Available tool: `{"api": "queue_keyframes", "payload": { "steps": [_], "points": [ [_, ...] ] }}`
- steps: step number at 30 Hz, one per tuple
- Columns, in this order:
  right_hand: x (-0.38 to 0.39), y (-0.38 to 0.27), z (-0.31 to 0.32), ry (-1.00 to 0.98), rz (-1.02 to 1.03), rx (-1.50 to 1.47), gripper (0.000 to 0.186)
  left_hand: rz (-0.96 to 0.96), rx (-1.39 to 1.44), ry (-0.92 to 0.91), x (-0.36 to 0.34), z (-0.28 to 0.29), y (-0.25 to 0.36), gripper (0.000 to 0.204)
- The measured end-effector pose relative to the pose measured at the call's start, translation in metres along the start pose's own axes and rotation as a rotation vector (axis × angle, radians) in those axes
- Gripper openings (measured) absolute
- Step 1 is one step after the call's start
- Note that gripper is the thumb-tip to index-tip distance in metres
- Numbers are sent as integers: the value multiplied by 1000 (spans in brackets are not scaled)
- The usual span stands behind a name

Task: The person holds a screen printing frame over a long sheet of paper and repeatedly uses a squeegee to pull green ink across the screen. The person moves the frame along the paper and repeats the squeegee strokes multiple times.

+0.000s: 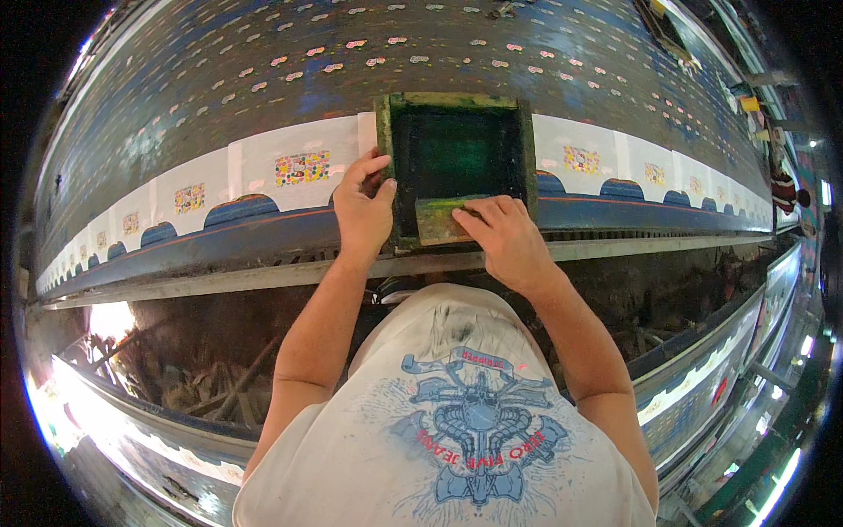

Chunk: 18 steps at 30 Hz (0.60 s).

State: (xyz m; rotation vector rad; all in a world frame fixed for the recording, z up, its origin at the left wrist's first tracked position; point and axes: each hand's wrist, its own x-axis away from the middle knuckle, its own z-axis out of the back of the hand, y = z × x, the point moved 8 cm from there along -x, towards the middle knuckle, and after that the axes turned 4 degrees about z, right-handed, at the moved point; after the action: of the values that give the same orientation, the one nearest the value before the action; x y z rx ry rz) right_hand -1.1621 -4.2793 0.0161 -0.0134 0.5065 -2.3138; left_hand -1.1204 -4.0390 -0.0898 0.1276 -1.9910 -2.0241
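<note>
A wooden printing screen [529, 149] lies across the row of white cloth pieces on the long table. Its wooden frame is stained, and its mesh looks dark green. My left hand [362, 211] grips the frame's left side, thumb and fingers closed around it. Inside the near end of the screen is a squeegee [439, 220] with a wooden body smeared yellow-green. My right hand [509, 241] holds the squeegee by its right part, fingers over the top. White cloth pieces [249, 167] with small multicoloured prints show on both sides of the screen.
The dark table [263, 101] carries rows of small print marks beyond the cloth. A pale rail [219, 278] runs along its near edge. Behind me stands another long table [702, 386] with white pieces. A person [784, 193] is at the far right.
</note>
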Motion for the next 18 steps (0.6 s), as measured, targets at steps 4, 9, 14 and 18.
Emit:
{"api": "queue_keyframes", "payload": {
  "steps": [4,9,14,18],
  "points": [
    [13,-9,-3,-11,-34,-2,46,-85,-93,22,9,-2,1,40],
    [38,-3,3,76,-113,-82,53,-282,-313,33,22,-6,13,49],
    [81,34,17,411,-364,-202,51,-271,-277,47,18,-8,18,50],
    [121,68,12,522,-470,-571,46,-297,-183,40,25,-24,28,44]
  ]
}}
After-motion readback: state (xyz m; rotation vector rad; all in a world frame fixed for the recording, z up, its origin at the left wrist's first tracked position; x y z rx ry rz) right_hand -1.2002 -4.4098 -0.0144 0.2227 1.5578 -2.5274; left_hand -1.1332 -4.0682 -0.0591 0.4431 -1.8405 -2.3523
